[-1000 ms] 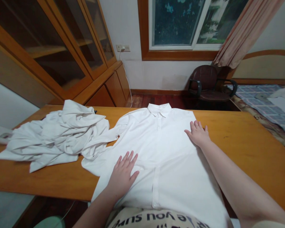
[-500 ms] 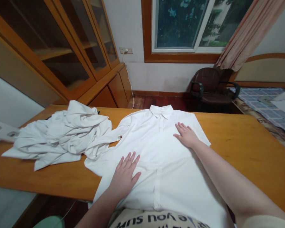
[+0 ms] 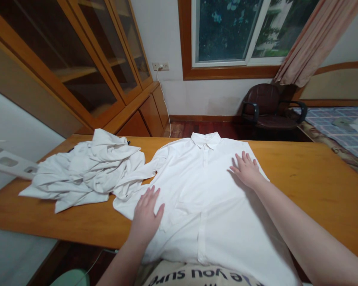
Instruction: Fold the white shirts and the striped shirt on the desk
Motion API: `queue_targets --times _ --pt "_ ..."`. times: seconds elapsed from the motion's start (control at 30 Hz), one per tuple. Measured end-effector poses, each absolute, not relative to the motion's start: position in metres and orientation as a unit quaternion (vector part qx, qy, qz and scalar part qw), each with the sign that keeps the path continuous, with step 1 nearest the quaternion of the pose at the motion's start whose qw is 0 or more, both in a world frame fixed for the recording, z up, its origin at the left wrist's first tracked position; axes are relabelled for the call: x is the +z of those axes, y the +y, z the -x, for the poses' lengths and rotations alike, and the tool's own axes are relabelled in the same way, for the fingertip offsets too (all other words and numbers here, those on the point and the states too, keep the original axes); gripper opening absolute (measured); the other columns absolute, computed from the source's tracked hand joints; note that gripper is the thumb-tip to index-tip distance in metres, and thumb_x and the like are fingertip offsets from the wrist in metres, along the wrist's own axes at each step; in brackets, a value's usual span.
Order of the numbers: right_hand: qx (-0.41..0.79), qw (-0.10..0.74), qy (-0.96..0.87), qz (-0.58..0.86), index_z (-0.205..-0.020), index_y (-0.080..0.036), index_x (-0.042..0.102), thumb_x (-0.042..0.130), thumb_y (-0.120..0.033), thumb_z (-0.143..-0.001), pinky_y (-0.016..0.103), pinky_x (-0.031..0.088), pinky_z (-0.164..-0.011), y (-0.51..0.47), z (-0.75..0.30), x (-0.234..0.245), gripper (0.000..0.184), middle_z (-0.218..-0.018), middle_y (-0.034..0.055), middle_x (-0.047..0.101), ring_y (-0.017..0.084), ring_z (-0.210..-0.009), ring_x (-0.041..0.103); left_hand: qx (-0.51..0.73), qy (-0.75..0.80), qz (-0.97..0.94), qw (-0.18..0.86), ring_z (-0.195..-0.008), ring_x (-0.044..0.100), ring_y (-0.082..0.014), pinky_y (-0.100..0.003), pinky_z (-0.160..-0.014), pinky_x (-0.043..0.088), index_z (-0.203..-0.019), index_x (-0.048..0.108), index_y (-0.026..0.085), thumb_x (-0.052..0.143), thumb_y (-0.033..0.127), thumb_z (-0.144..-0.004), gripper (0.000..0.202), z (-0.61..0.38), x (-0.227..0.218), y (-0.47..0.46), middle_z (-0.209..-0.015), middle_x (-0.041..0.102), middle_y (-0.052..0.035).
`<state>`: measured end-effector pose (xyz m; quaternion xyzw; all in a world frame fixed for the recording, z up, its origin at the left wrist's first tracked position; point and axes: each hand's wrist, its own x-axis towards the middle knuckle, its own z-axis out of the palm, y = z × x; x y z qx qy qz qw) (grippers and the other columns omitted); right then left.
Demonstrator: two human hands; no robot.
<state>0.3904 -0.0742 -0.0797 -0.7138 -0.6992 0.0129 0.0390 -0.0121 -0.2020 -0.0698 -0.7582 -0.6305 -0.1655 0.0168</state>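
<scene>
A white button-up shirt (image 3: 209,198) lies flat, front up, on the wooden table (image 3: 316,186), its collar toward the window. My left hand (image 3: 145,216) lies flat on the shirt's left side near the hem edge, fingers stretched out and holding nothing. My right hand (image 3: 247,171) rests flat and open on the shirt's right shoulder area. The shirt's left sleeve runs toward a crumpled heap of white garments (image 3: 86,171) on the table's left part.
A wooden cabinet with glass doors (image 3: 77,67) stands along the left wall. A dark armchair (image 3: 271,107) sits beyond the table under the window. A bed with a checked cover (image 3: 337,123) is at far right. A white object (image 3: 8,165) pokes in at left.
My left hand has slid left toward the shirt's side edge. My right hand has moved right, from the chest to the right shoulder. The camera view shifted slightly left.
</scene>
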Motion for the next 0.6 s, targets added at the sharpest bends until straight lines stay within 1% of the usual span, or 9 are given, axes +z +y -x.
queue_targets --times 0.07,0.13,0.2,0.27,0.33,0.43,0.47,0.5,0.6 --pt "0.058 0.062 -0.727 0.681 -0.144 -0.015 0.031 0.032 -0.056 -0.090 0.052 0.020 -0.108 -0.095 -0.367 -0.083 0.068 -0.153 0.0179 0.019 0.032 -0.140 0.017 -0.199 -0.714 0.668 0.071 -0.127 0.042 -0.0309 -0.048 -0.103 0.035 -0.136 0.041 0.014 0.043 0.034 -0.088 0.052 0.031 -0.055 -0.198 -0.137 0.046 -0.0178" --pt "0.082 0.074 -0.750 0.652 -0.143 -0.017 0.034 0.031 -0.056 -0.090 0.051 0.020 -0.108 -0.111 -0.349 -0.087 0.066 -0.152 0.0166 0.023 0.031 -0.140 0.019 -0.202 -0.781 0.582 0.100 -0.123 0.045 -0.0344 -0.050 -0.098 0.037 -0.137 0.038 0.011 0.046 0.040 -0.085 0.060 0.050 -0.043 -0.193 -0.134 0.047 -0.0213" --pt "0.085 0.076 -0.765 0.633 -0.142 -0.016 0.035 0.032 -0.057 -0.090 0.053 0.018 -0.109 -0.120 -0.339 -0.091 0.067 -0.151 0.0164 0.025 0.031 -0.140 0.019 -0.185 -0.823 0.529 0.096 -0.114 0.051 -0.0356 -0.048 -0.092 0.042 -0.134 0.040 0.006 0.047 0.047 -0.082 0.066 0.066 -0.036 -0.188 -0.124 0.053 -0.0230" --pt "0.083 0.075 -0.772 0.626 -0.142 -0.016 0.036 0.032 -0.057 -0.090 0.053 0.016 -0.109 -0.121 -0.336 -0.093 0.066 -0.150 0.0159 0.028 0.031 -0.139 0.020 -0.154 -0.847 0.504 0.077 -0.103 0.057 -0.0355 -0.045 -0.083 0.046 -0.130 0.044 0.005 0.048 0.052 -0.080 0.069 0.077 -0.034 -0.183 -0.111 0.060 -0.0218" --pt "0.084 0.076 -0.774 0.624 -0.141 -0.016 0.037 0.032 -0.056 -0.090 0.052 0.016 -0.110 -0.119 -0.337 -0.092 0.065 -0.150 0.0149 0.029 0.030 -0.139 0.021 -0.104 -0.866 0.487 0.044 -0.091 0.061 -0.0359 -0.043 -0.071 0.048 -0.121 0.051 0.006 0.048 0.054 -0.078 0.064 0.082 -0.034 -0.180 -0.099 0.064 -0.0204" --pt "0.087 0.075 -0.779 0.617 -0.142 -0.014 0.037 0.032 -0.054 -0.091 0.050 0.016 -0.111 -0.118 -0.339 -0.089 0.065 -0.150 0.0145 0.029 0.030 -0.139 0.021 -0.033 -0.875 0.483 0.011 -0.076 0.062 -0.0336 -0.038 -0.058 0.045 -0.096 0.063 0.013 0.045 0.047 -0.082 0.042 0.084 -0.032 -0.180 -0.081 0.065 -0.0160" --pt "0.087 0.075 -0.779 0.617 -0.142 -0.013 0.037 0.032 -0.054 -0.091 0.050 0.016 -0.111 -0.118 -0.339 -0.088 0.065 -0.150 0.0146 0.029 0.030 -0.139 0.021 -0.030 -0.872 0.487 0.031 -0.075 0.062 -0.0327 -0.037 -0.057 0.045 -0.090 0.064 0.014 0.044 0.043 -0.083 0.036 0.083 -0.030 -0.180 -0.078 0.065 -0.0147" --pt "0.088 0.076 -0.779 0.617 -0.142 -0.013 0.037 0.032 -0.055 -0.091 0.050 0.016 -0.111 -0.119 -0.339 -0.087 0.066 -0.150 0.0145 0.029 0.030 -0.139 0.021 -0.042 -0.865 0.495 0.068 -0.076 0.062 -0.0320 -0.037 -0.059 0.045 -0.087 0.065 0.015 0.043 0.039 -0.083 0.032 0.082 -0.027 -0.180 -0.078 0.065 -0.0139" --pt "0.093 0.077 -0.779 0.615 -0.142 -0.013 0.037 0.031 -0.056 -0.091 0.050 0.015 -0.111 -0.120 -0.338 -0.086 0.066 -0.150 0.0144 0.028 0.030 -0.139 0.020 -0.134 -0.815 0.527 0.199 -0.082 0.060 -0.0304 -0.041 -0.070 0.047 -0.094 0.066 0.013 0.044 0.030 -0.082 0.030 0.075 -0.014 -0.180 -0.083 0.065 -0.0134"
